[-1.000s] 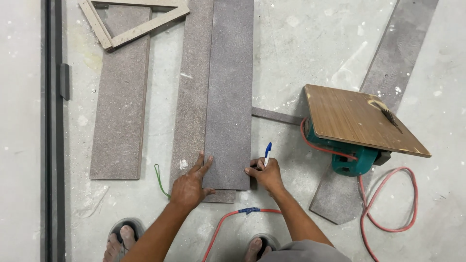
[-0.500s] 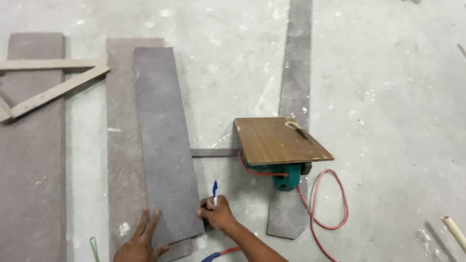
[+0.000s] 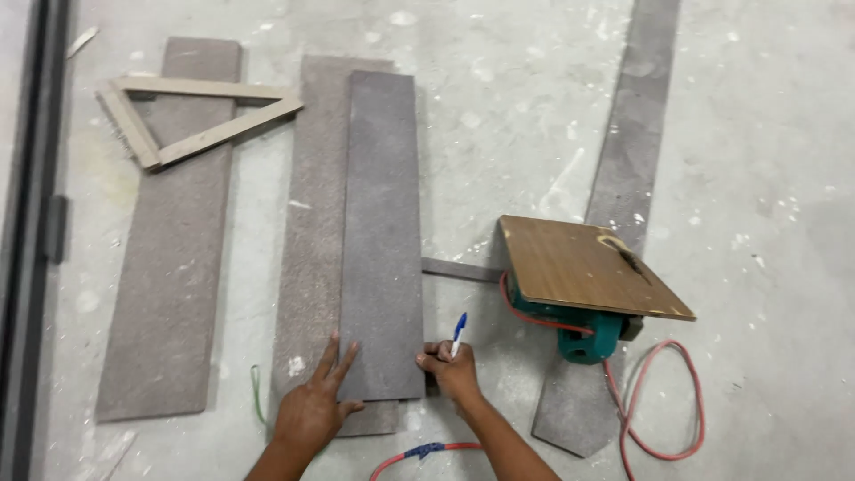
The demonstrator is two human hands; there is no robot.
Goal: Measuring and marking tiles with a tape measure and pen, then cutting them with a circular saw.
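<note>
Two hands down: left hand point(image 3: 313, 405) flat, fingers spread, pinning the plank point(image 3: 381, 240); right hand point(image 3: 454, 370) clamped on a pen point(image 3: 458, 333). Plank looks stiff, weighty — lift by its long edges.

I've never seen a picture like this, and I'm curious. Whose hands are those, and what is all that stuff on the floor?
The camera sits on a person's head and looks down, so you see that person's own two hands. The left hand presses flat on a long grey board, which lies on top of another board. The right hand holds a blue pen at the board's edge. More grey boards lie on the concrete floor. One carries a wooden triangle. On the right sits a green saw under a brown wooden plate, with a red cord.
</note>
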